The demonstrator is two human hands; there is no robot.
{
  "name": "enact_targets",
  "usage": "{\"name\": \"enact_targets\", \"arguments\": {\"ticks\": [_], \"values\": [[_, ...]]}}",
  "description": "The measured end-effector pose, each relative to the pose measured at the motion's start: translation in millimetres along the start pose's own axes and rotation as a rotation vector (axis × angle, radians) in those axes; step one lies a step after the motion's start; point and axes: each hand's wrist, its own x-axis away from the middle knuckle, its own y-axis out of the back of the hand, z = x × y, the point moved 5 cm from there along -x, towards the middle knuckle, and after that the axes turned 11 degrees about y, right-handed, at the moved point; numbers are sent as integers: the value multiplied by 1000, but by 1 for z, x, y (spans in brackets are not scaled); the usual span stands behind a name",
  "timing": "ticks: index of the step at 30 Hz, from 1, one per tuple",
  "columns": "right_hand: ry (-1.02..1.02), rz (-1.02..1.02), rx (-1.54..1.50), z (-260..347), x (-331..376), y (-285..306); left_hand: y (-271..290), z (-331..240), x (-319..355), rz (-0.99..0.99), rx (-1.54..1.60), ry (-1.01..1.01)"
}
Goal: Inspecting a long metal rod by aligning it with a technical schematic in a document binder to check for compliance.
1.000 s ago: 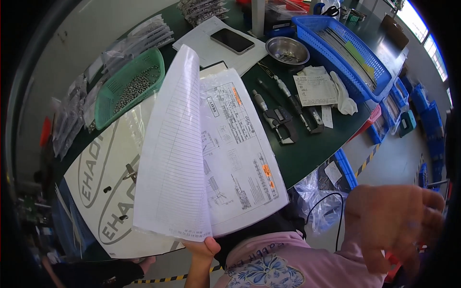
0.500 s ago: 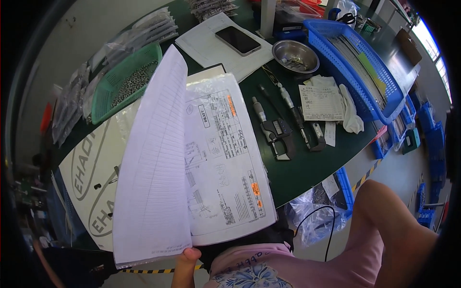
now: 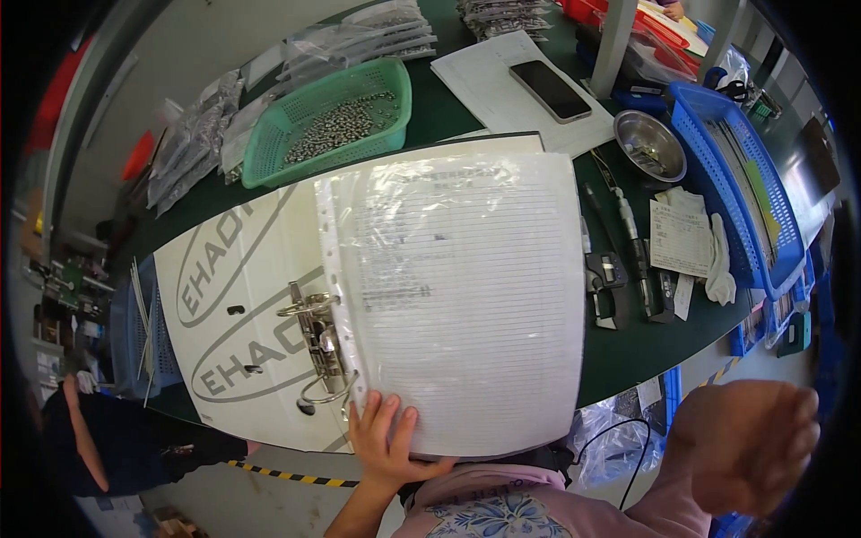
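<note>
The ruled sheet (image 3: pixel 484 341), which the left hand (image 3: pixel 386 444) was holding up half a second ago, now lies flat on the right side of the open binder (image 3: pixel 193 354), covering the drawing; so the ruled page is the one available to read. The left grip is loose, fingers spread over the sheet's near edge beside the rings. The right hand (image 3: pixel 753 444) hangs blurred off the binder's right side; whether it holds anything I cannot tell. On the green tabletop (image 3: pixel 619 363), a basket of metal parts (image 3: pixel 336 130) stands beyond the binder, a micrometer (image 3: pixel 608 282) to its right. Striped floor tape (image 3: pixel 300 477) runs below the binder's near edge.
</note>
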Motion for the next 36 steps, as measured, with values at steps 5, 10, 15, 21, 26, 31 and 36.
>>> {"name": "enact_targets", "arguments": {"ticks": [5, 10, 15, 21, 26, 31, 36], "values": [[-360, 782, -187, -14, 20, -123, -2, 0, 1, 31, 15, -21], [-534, 794, -194, -45, 43, -197, -3, -3, 4, 36, 43, -31], [-486, 756, -221, -46, 61, -233, -5, -3, 8, -4, 59, -40], [-502, 917, -251, -29, 68, -235, -2, 0, 7, 36, 62, -89], [-516, 883, -211, -21, 77, -228, -3, 2, 9, -31, 117, -90], [-484, 838, -198, -22, 82, -227, -3, 4, 8, -11, 142, -114], [-473, 834, -210, -22, 84, -226, -5, 3, 12, -53, 142, -101]]}}
